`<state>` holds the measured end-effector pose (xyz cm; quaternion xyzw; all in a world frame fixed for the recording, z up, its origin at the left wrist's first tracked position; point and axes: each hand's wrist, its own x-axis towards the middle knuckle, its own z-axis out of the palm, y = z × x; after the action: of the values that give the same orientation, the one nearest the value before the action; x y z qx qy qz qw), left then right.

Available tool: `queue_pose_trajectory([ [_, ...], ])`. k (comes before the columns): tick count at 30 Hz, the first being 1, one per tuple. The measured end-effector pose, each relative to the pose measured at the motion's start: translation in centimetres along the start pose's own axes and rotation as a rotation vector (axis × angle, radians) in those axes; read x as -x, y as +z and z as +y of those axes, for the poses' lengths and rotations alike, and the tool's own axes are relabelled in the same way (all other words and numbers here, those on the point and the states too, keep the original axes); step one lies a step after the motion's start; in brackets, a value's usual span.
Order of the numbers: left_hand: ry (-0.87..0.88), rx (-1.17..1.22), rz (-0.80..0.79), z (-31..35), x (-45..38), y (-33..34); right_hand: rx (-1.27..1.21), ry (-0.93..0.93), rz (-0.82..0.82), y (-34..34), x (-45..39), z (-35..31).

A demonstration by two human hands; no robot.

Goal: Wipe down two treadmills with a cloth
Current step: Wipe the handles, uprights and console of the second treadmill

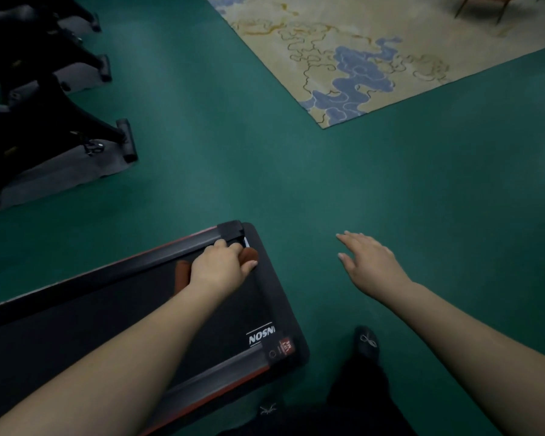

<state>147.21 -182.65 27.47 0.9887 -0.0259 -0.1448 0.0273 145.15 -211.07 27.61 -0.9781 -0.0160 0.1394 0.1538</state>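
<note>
A black treadmill [114, 316] with red side trim lies low at the lower left, its rear end toward the middle of the floor. My left hand [221, 265] grips a brown cloth [183, 273] and holds it against the belt near the far rear corner. The cloth shows on both sides of the hand. My right hand [368, 262] hovers over the green floor to the right of the treadmill, fingers spread and straight, holding nothing.
Dark exercise machines [44, 121] on grey mats stand at the upper left. A beige and blue patterned rug [375, 58] covers the upper right, with chair legs [482, 7] on it. My black shoes [367, 341] stand on the green floor [296, 168] beside the treadmill's end.
</note>
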Motion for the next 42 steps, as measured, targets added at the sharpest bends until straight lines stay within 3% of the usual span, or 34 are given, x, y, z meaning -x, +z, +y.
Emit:
queue_pose_trajectory([
  [9, -0.102, 0.128, 0.081, 8.5, -11.3, -2.0, 0.087, -0.181, -0.06, -7.6, -16.6, 8.4],
  [17, -0.357, 0.273, 0.143, 9.1, -17.1, -4.7, 0.111, -0.358, -0.111, -11.5, -28.9, 7.6],
  [24, -0.518, 0.293, 0.147, 2.6, -26.1, -6.9, 0.128, -0.456, -0.135, -13.0, -41.6, 1.1],
  [35, -0.633, 0.285, 0.17, -8.2, -40.4, -13.9, 0.167, -0.587, -0.146, -15.7, -58.8, -11.5],
  [42, -0.817, 0.323, 0.206, -15.6, -48.0, -16.5, 0.224, -0.781, -0.184, -16.7, -71.4, -21.8],
])
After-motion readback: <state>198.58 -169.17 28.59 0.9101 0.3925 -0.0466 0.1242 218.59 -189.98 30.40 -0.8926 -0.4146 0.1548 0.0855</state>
